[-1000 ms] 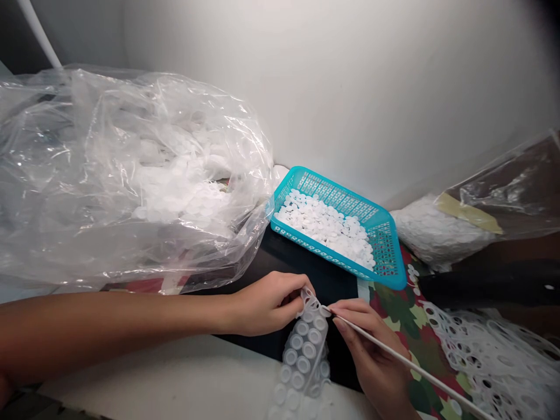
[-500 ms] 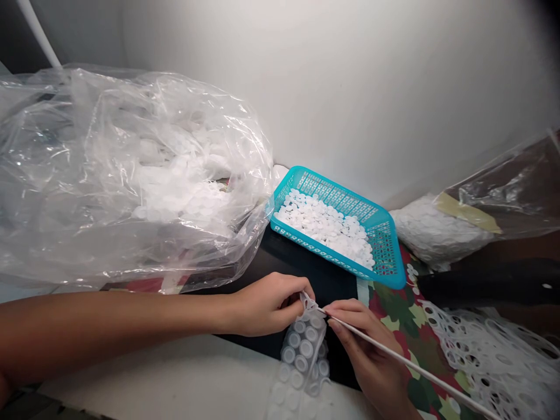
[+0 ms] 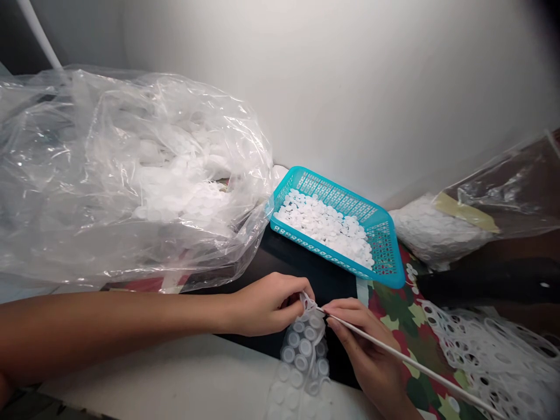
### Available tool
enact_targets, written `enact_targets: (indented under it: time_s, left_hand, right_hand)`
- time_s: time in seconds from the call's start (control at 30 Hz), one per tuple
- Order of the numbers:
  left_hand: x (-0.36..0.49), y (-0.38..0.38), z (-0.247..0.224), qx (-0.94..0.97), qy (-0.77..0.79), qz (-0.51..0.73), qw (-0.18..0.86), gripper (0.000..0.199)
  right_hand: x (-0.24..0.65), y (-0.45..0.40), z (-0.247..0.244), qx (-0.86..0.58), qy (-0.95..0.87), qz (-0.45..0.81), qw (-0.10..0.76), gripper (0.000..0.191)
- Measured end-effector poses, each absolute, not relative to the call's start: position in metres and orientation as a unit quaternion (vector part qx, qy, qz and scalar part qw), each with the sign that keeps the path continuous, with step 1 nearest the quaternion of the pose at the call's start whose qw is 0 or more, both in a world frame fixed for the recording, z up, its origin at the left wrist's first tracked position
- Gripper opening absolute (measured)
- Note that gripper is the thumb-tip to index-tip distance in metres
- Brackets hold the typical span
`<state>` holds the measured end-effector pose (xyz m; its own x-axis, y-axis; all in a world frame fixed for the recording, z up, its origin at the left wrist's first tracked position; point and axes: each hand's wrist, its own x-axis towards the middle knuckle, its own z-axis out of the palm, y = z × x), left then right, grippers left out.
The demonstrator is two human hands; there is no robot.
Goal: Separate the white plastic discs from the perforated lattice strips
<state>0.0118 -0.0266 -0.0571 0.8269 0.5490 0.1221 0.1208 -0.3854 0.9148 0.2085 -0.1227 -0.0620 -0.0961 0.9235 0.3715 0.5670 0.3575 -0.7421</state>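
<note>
My left hand [image 3: 282, 300] pinches the top end of a translucent white plastic strip [image 3: 301, 347] with rows of round discs in it. The strip hangs down over the black mat and the white table edge. A long thin white rod [image 3: 411, 361] lies in my right hand [image 3: 367, 344], closed round it near its tip. That tip meets the strip's upper end right beside my left fingers; whether it passes through a hole there I cannot tell. Behind the hands, a blue plastic basket [image 3: 396, 256] holds many small white round discs [image 3: 324, 227].
A large clear plastic bag [image 3: 131, 169] of white pieces fills the left. On the right lie another filled clear bag [image 3: 441, 230] and a heap of strips with open round holes [image 3: 503, 356], on a leaf-patterned cloth [image 3: 396, 315]. The wall [image 3: 350, 87] rises behind.
Hardly anything differs. The hanging strip has shifted slightly below my fingers; both hands and the rod stay nearly in place.
</note>
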Motion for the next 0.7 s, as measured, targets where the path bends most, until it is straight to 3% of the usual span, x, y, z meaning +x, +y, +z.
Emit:
enact_targets:
  time_s: [0.7]
  left_hand:
    - [0.0107, -0.0258, -0.0588, 0.828, 0.185, 0.192, 0.493, 0.015]
  right_hand:
    - [0.2079, -0.1234, -0.0617, -0.517, -0.712, 0.220, 0.422, 0.017]
